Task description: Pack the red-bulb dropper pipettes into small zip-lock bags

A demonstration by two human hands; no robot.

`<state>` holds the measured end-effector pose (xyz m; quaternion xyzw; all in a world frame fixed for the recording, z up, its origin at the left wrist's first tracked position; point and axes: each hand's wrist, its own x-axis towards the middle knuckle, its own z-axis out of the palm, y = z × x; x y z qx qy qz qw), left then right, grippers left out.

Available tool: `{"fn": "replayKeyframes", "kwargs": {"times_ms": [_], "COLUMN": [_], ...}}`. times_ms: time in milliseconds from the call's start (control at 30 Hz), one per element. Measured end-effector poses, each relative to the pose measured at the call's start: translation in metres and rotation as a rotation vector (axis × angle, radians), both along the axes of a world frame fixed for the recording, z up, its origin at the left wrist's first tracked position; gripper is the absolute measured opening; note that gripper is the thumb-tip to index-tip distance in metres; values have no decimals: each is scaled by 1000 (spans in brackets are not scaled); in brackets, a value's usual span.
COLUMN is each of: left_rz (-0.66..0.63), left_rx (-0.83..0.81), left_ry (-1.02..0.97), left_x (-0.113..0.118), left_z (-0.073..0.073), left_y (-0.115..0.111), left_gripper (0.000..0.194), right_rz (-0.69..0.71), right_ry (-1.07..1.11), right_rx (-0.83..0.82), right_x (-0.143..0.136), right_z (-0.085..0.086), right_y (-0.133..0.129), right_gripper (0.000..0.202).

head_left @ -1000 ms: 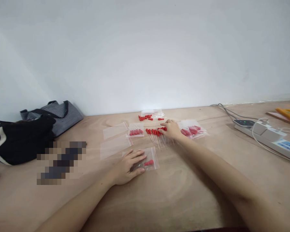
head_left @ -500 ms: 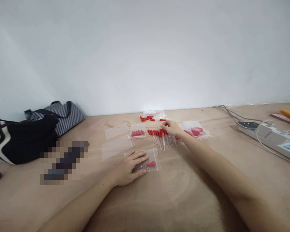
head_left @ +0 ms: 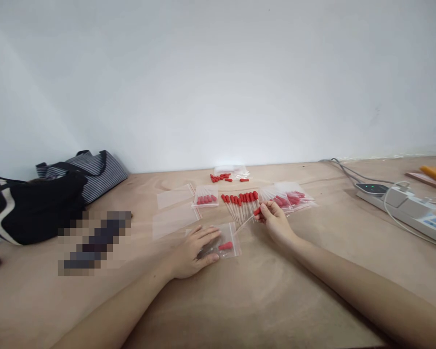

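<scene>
While your left hand [head_left: 192,249] lies flat with fingers spread on the small zip bag [head_left: 223,241] on the surface [head_left: 261,295], your right hand [head_left: 274,220] is pinched shut around a red-capped dropper [head_left: 249,219]. The dropper's red bulb sits at your fingers and its clear stem slants down-left, toward the bag's upper right corner (looks just short of it, hard to say). So the bag lies to the left of and slightly nearer than the right hand, under the left. The row of loose droppers [head_left: 240,202] sits just behind.
</scene>
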<state>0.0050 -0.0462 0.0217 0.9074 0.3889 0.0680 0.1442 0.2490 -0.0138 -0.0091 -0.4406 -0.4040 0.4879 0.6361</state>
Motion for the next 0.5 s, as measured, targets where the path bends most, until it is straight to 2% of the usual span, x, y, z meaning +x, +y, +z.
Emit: {"fn": "replayKeyframes", "kwargs": {"times_ms": [100, 167, 300, 400, 500], "left_rz": [21, 25, 7, -12, -32], "left_rx": [10, 16, 17, 25, 36], "left_ry": [-24, -37, -51, -64, -71], "left_x": [0, -1, -1, -1, -2], "left_z": [-1, -3, -6, -7, -7], "left_y": [0, 0, 2, 3, 3], "left_gripper": [56, 58, 56, 52, 50], "right_rz": [37, 126, 319, 354, 371], "right_ry": [22, -36, -386, -630, -786], "right_rx": [-29, -33, 66, 138, 228], "right_x": [-11, -18, -24, -26, -29], "right_z": [-1, -2, -6, -5, 1], "right_y": [-9, -17, -26, -26, -24], "right_gripper": [43, 40, 26, 18, 15]}}
